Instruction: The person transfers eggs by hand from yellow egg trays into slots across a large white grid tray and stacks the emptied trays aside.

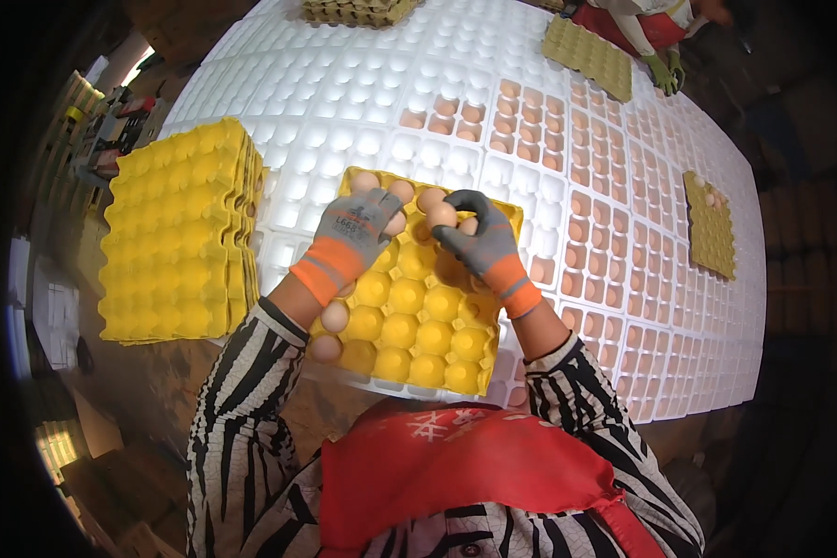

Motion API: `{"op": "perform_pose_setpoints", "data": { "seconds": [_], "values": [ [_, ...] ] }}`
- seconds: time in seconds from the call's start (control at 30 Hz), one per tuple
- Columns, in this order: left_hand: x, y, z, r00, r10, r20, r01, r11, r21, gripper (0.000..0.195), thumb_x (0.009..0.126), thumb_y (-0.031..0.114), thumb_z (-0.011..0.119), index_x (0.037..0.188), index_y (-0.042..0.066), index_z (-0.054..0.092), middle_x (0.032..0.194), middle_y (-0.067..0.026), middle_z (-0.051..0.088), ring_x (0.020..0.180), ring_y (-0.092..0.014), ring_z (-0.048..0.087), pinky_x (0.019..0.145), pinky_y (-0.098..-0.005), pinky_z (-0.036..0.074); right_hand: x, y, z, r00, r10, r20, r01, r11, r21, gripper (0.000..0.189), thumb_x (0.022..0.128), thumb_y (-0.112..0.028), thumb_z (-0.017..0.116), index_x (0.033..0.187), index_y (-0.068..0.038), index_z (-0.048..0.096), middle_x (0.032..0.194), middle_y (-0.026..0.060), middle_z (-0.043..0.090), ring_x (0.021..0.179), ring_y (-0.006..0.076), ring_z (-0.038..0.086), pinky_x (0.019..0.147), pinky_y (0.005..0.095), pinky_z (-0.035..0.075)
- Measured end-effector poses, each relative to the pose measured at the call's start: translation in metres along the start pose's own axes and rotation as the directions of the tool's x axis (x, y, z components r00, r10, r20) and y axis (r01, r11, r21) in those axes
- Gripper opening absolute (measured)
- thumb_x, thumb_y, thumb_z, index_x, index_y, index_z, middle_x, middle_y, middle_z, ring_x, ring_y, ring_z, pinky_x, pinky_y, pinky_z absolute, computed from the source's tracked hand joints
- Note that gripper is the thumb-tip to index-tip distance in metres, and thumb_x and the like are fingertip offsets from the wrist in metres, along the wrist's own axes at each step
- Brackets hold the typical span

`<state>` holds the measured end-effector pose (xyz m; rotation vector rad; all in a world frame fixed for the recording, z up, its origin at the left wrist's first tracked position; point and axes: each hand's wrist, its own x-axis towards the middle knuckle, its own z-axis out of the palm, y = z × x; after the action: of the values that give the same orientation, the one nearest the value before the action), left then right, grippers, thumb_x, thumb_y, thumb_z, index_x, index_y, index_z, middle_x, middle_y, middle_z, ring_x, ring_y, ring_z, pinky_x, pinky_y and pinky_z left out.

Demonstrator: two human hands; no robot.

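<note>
A yellow egg tray [399, 328] lies before me on white moulded trays, with several brown eggs along its far row and down its left side. At its far left part is my left hand [354, 227], in a grey and orange work glove, its thumb and fingers around a brown egg [395, 224]. My right hand [486, 237], gloved alike, grips another brown egg [441, 215] between thumb and fingers, above the tray's far row. Two eggs, a nearer egg [326, 348] and a farther egg [335, 317], sit at the near left. Many near cups hold none.
A tall stack of yellow egg trays [174, 237] stands at the left. White moulded trays [293, 84] cover the table; those at right hold many eggs [579, 230]. Greenish trays [589, 59] lie farther off, one tray [711, 227] with eggs. A co-worker's green-gloved hands [664, 73] are at the far right.
</note>
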<state>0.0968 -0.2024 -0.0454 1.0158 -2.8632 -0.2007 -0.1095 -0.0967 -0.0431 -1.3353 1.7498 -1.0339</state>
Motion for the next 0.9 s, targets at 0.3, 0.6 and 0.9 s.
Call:
{"op": "perform_pose_setpoints", "data": {
  "seconds": [0.3,0.6,0.9],
  "values": [
    [0.028,-0.028,-0.039,0.89,-0.286,0.354,0.366,-0.011,-0.93,0.058,0.089,0.021,0.072,0.144,0.016,0.052,0.115,-0.0085,0.058,0.082,-0.016,0.06,0.071,-0.0292,0.055,0.035,-0.023,-0.019,0.969,-0.241,0.061,0.221,0.723,-0.654,0.046,0.078,-0.038,0.079,0.118,-0.017,0.069,0.134,0.0119,0.053,0.112,0.0303,0.062,0.091,0.0409,0.053],
    [0.062,0.012,-0.033,0.987,-0.131,0.096,0.121,0.987,0.106,0.041,0.074,0.03,0.08,0.112,0.018,0.072,0.121,-0.0085,0.055,0.106,-0.028,0.062,0.085,-0.0398,0.055,0.047,0.016,-0.056,0.992,-0.078,-0.097,0.071,0.995,-0.071,0.049,0.077,-0.044,0.081,0.109,-0.009,0.071,0.116,0.0106,0.065,0.107,0.0291,0.063,0.093,0.0403,0.051],
    [0.178,0.039,0.02,0.984,-0.175,0.021,0.177,0.974,-0.14,0.046,0.081,0.038,0.078,0.121,0.018,0.067,0.131,-0.0107,0.055,0.108,-0.03,0.065,0.088,-0.0411,0.054,0.109,0.07,-0.099,0.976,0.107,-0.189,-0.204,0.752,-0.627,0.046,0.077,-0.041,0.076,0.115,-0.016,0.069,0.131,0.0081,0.058,0.11,0.0288,0.064,0.091,0.04,0.053]
  ]
}}
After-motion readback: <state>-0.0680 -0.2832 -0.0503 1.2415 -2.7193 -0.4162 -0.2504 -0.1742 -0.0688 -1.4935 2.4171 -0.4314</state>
